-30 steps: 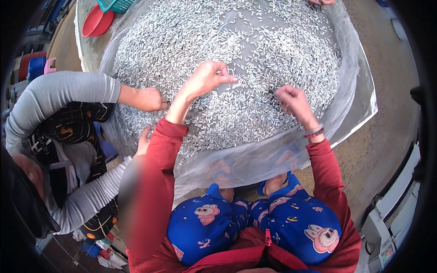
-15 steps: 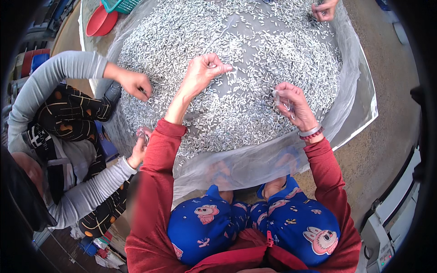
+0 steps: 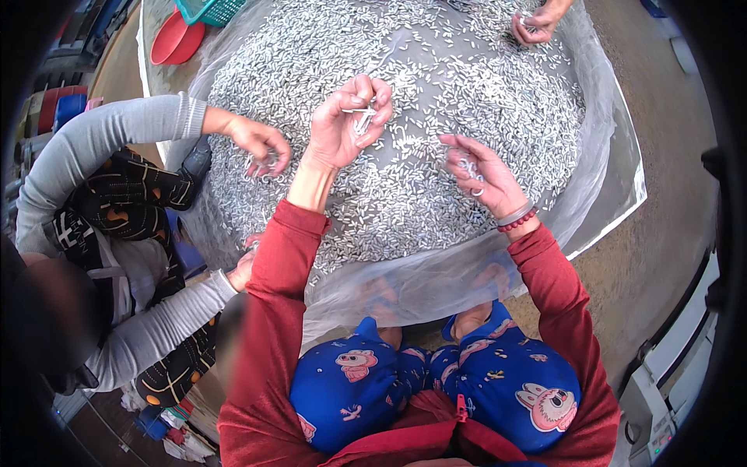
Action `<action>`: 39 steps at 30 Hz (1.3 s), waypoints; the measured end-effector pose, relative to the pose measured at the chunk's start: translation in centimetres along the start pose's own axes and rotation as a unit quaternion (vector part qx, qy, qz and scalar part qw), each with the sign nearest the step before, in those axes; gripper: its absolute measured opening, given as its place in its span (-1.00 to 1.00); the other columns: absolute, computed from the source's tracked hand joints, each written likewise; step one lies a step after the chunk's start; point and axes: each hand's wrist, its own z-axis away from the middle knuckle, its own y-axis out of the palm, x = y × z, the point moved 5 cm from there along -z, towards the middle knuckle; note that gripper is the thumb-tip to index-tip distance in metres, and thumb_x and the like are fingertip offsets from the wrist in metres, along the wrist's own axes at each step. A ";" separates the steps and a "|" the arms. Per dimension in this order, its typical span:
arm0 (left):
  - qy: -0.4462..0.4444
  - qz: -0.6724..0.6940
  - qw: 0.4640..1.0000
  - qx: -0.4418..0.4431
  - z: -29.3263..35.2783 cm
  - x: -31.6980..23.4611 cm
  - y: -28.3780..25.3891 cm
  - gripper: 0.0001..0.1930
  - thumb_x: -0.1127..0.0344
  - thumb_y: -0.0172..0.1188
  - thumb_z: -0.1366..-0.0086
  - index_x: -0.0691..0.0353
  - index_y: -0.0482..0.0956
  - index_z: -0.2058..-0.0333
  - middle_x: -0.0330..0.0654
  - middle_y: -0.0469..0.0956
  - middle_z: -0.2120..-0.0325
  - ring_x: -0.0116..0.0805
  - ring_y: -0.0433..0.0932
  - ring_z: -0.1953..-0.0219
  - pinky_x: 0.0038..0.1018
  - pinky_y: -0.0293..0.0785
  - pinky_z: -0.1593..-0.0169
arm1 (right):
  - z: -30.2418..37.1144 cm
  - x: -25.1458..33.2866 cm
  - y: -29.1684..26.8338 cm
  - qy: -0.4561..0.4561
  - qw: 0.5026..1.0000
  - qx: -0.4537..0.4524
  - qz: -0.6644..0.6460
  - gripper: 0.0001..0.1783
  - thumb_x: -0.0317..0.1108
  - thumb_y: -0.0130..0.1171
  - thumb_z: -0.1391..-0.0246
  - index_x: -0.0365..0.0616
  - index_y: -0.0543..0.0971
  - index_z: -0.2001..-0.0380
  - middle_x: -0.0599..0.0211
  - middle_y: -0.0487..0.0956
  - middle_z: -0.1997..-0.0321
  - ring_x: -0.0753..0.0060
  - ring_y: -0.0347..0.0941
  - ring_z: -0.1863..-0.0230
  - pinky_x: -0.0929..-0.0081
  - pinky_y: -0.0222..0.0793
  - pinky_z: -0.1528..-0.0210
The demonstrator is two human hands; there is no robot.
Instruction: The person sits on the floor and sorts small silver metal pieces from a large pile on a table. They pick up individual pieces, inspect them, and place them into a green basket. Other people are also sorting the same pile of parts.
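My left hand [image 3: 352, 118] is raised over the heap with its palm turned up. Its fingers curl around several small white metal-looking pieces [image 3: 362, 121], slim and elongated. To the right, my right hand [image 3: 482, 173] is half curled, thumb and forefinger toward the heap, around several small shiny pieces [image 3: 469, 167] that look curved or looped. Below both hands spreads a wide heap of small silvery-white elongated pieces [image 3: 420, 222]. Their exact kind is too small to make out.
Clear plastic sheeting [image 3: 366, 284] rims the heap. On the left, a co-worker's hand [image 3: 261, 144] reaches into it; another person's hand [image 3: 534, 27] is at the far right. A red scoop-like bowl [image 3: 177, 39] and a green basket [image 3: 208, 9] stand at the far left.
My left hand has turned from a pinch over the heap to palm up, showing pieces in it. My right hand has shifted slightly left and down. Both co-workers' hands have moved too.
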 end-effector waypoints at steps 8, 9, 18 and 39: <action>-0.146 -0.177 0.964 -0.136 -1.4 3.2 -4.2 -0.67 0.07 0.07 -0.24 0.29 0.47 0.32 -0.27 0.39 0.51 -0.48 0.40 0.46 -0.70 0.24 0.64 | -3.3 4.3 -1.8 -0.245 0.563 -0.148 0.776 -0.69 -0.27 0.21 0.06 -0.09 0.57 0.19 0.11 0.58 0.45 0.16 0.53 0.41 0.28 0.41 0.30; -0.152 -0.143 0.966 -0.153 -1.5 3.5 -4.6 -0.65 0.05 0.06 -0.25 0.29 0.47 0.32 -0.27 0.39 0.51 -0.49 0.40 0.47 -0.71 0.20 0.65 | -4.0 3.9 -1.5 -0.246 0.506 -0.137 0.815 -0.69 -0.28 0.21 0.07 -0.09 0.57 0.19 0.09 0.58 0.45 0.10 0.53 0.37 0.25 0.41 0.29; 0.016 -0.838 0.545 0.013 -1.8 4.5 -6.2 -0.75 0.35 0.20 -0.11 0.19 0.55 0.19 -0.14 0.48 0.53 -0.21 0.54 0.43 -0.37 0.46 0.41 | -4.3 -1.2 0.3 -0.172 0.459 -0.001 0.872 -0.84 -0.50 0.04 0.14 -0.17 0.43 0.37 0.05 0.53 0.54 -0.05 0.50 0.42 0.12 0.40 0.38; -0.020 -0.911 0.394 0.122 -0.7 6.4 -7.4 -0.83 0.29 0.10 -0.15 0.14 0.53 0.28 -0.12 0.54 0.34 -0.10 0.56 0.32 -0.19 0.44 0.29 | -3.0 0.2 -1.0 -0.192 0.582 -0.127 0.780 -0.80 -0.33 0.22 0.10 -0.20 0.43 0.49 0.24 0.48 0.62 0.23 0.48 0.50 0.33 0.35 0.45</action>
